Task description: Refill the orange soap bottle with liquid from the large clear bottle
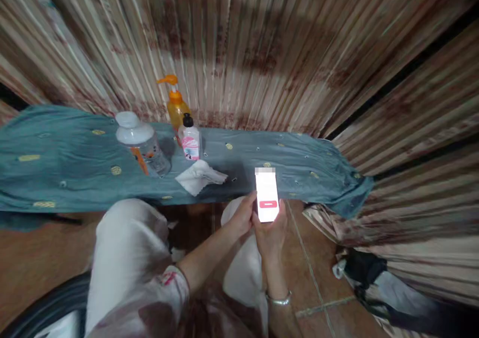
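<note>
A smartphone (pixel 267 193) with a bright white screen and a red button near its lower part is held upright between my two hands. My left hand (pixel 244 215) grips its left edge with the fingers wrapped round. On the right and under the bottom, my right hand (pixel 271 231) is closed round the phone, its thumb along the right edge. Left of the phone, a crumpled white cloth (pixel 200 177) lies on the narrow table covered in teal patterned cloth (pixel 247 151).
A large clear bottle with a white lid (pixel 144 146), an orange pump bottle (pixel 175 106) and a small black-capped bottle (pixel 190 141) stand at the table's left. Pleated curtains (pixel 239 54) hang behind. Dark and grey fabric items (pixel 374 273) lie at the lower right.
</note>
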Available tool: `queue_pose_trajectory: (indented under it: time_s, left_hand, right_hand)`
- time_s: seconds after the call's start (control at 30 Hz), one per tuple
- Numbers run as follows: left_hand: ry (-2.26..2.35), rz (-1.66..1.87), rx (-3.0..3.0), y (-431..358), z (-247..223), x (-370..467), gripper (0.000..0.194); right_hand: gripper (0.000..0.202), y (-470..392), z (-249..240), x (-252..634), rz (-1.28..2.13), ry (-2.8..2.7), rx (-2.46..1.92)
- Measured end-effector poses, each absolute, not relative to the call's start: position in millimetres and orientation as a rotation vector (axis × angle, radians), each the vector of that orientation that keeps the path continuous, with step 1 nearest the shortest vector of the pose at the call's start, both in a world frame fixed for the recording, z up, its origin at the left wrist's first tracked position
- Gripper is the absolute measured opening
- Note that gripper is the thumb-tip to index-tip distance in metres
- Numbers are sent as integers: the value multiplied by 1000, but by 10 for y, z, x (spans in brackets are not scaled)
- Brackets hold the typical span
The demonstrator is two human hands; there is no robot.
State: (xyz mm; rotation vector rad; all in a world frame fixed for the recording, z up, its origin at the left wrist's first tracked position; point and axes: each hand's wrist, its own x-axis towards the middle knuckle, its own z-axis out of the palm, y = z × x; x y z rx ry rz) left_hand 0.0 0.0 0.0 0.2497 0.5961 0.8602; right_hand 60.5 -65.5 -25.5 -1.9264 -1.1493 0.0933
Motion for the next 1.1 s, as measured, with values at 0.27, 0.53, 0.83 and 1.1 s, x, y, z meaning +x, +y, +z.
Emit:
queue_pose_trajectory:
  time_s: [0.27, 0.53, 0.83, 1.1]
  left_hand:
    - [700, 886, 244, 31, -28, -57, 30]
    - [709, 879, 210, 45, 43, -125, 34]
    - [731, 896, 245, 53, 73, -150, 37]
    - [725, 887, 239, 55, 59, -101, 35]
  right_hand:
    - [84, -702, -234, 497, 113, -1176, -1900]
    - [82, -671, -187, 429, 143, -1186, -1872]
    - [79, -660, -138, 402, 155, -1194, -1853]
    - [77, -669, -144, 433, 156, -1196, -1841]
